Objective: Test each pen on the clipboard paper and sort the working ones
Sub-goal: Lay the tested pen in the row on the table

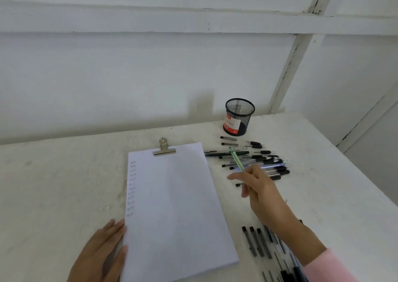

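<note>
Right hand is pinching a green pen just right of the clipboard paper, barrel slanted toward its clip. Left hand lies flat on its left edge.

Marks at the left margin of the paper: too small to read.
Cup label: print blurred.
Green pen: lower end hidden in right hand.
Near pens: partly under right forearm, cut by bottom edge.
Left hand: wrist cut off.
</note>
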